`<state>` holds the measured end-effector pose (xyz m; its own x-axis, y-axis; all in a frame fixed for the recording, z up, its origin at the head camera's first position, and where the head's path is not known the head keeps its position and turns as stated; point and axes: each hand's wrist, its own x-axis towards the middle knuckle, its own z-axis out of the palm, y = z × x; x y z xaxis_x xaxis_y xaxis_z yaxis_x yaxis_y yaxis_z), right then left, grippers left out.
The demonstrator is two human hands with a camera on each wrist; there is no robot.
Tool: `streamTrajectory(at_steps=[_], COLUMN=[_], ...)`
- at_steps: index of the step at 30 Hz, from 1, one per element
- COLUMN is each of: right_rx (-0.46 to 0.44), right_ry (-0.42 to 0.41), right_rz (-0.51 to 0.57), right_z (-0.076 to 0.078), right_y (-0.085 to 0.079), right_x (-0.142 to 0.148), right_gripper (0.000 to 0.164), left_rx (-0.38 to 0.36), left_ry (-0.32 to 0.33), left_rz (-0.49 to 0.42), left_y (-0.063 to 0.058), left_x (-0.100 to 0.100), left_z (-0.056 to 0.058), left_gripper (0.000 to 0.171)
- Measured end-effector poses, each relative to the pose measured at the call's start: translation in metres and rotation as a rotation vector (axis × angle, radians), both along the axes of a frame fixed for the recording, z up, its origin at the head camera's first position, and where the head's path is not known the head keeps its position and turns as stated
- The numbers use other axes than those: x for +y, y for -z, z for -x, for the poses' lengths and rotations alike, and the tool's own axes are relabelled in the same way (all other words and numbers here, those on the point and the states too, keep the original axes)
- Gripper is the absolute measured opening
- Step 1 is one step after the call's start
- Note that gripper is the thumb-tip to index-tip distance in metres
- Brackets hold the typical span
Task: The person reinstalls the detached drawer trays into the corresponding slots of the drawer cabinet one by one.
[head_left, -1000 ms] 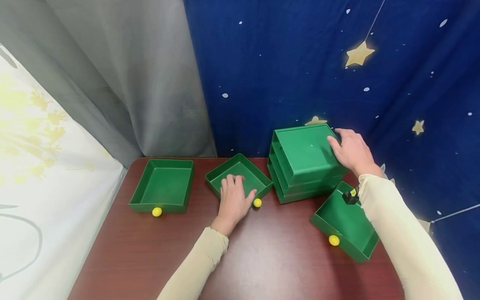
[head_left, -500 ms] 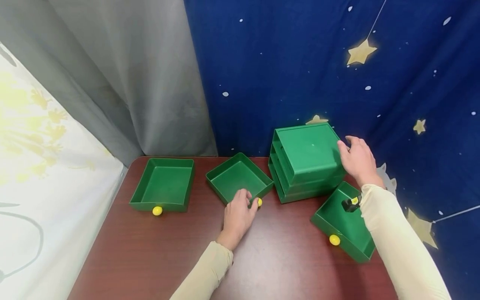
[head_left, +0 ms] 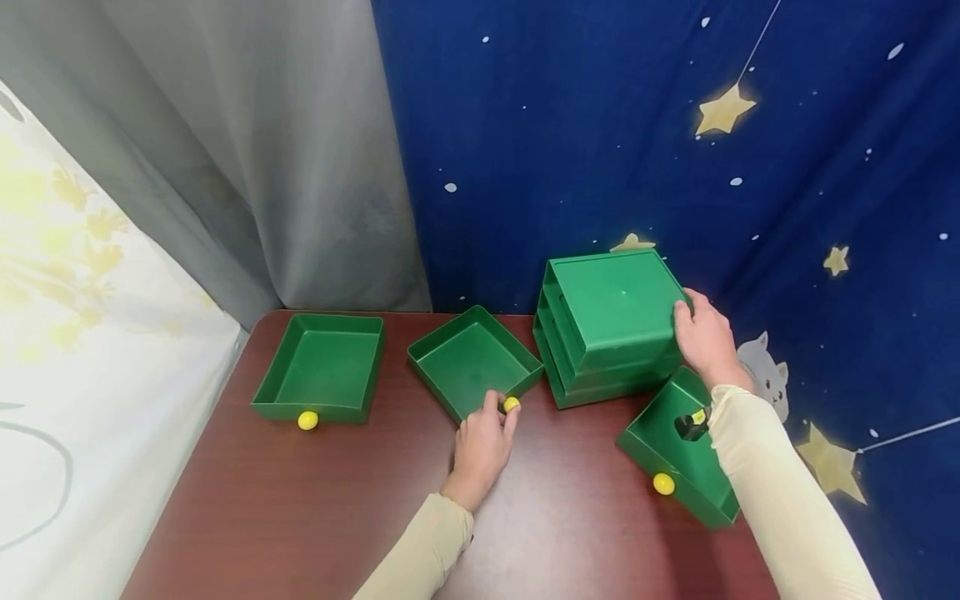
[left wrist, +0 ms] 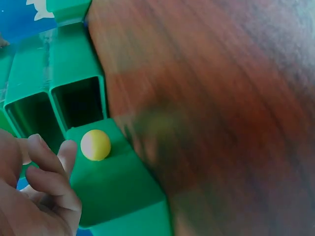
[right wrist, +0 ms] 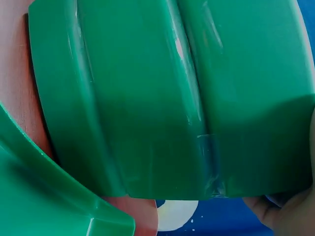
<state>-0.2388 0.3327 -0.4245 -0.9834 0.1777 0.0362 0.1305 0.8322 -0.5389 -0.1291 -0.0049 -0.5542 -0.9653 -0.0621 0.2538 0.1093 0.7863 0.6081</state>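
A green drawer cabinet (head_left: 617, 300) with open slots stands at the table's back. My right hand (head_left: 708, 342) grips its right side, the thumb by the top edge and the other fingers partly hidden; in the right wrist view that hand (right wrist: 295, 211) lies at the cabinet's edge. A loose green drawer (head_left: 472, 362) sits left of the cabinet, turned cornerwise, with a yellow knob (head_left: 512, 404) on its front. Beside this knob is my left hand (head_left: 482, 446), thumb and forefinger on either side. In the left wrist view, bent fingers (left wrist: 51, 182) are close to the knob, not closed round it.
Another green drawer (head_left: 322, 367) with a yellow knob lies at the table's left. A third drawer (head_left: 697, 458) lies at the right, partly beneath my right forearm. Grey and blue curtains (head_left: 555, 150) hang behind the brown table (head_left: 330, 508).
My left hand has moved from over the middle drawer down and right to its knob. My right hand has slid forward along the cabinet's side and now grips it. The drawers stay put.
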Motion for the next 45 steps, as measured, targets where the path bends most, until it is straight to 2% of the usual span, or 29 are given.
streamTrajectory(at_steps=[9, 16, 24, 29, 35, 45], right_rx=[0.024, 0.017, 0.045, 0.041, 0.062, 0.061], right_ry=[0.019, 0.037, 0.068, 0.089, 0.125, 0.120], right_rz=[0.104, 0.132, 0.164, 0.191, 0.223, 0.251], right_z=[0.002, 0.001, 0.002, 0.003, 0.003, -0.001], right_y=[-0.003, -0.001, 0.001, 0.000, 0.003, 0.012], right_x=[0.003, 0.005, 0.007, 0.008, 0.006, 0.004], right_gripper=[0.061, 0.060, 0.058, 0.057, 0.057, 0.057], left_rx=[0.005, -0.042, -0.093, -0.124, -0.120, -0.110], left_ry=[0.053, 0.077, 0.110, 0.116, 0.124, 0.117], left_rz=[0.018, 0.025, 0.080, 0.093, 0.091, 0.068], left_y=[0.010, 0.014, 0.014, 0.015, 0.017, 0.021], left_x=[0.001, 0.003, 0.008, 0.009, 0.010, 0.004], left_z=[-0.002, -0.001, 0.004, 0.009, 0.011, 0.006], left_gripper=[0.020, 0.024, 0.036, 0.038, 0.038, 0.032])
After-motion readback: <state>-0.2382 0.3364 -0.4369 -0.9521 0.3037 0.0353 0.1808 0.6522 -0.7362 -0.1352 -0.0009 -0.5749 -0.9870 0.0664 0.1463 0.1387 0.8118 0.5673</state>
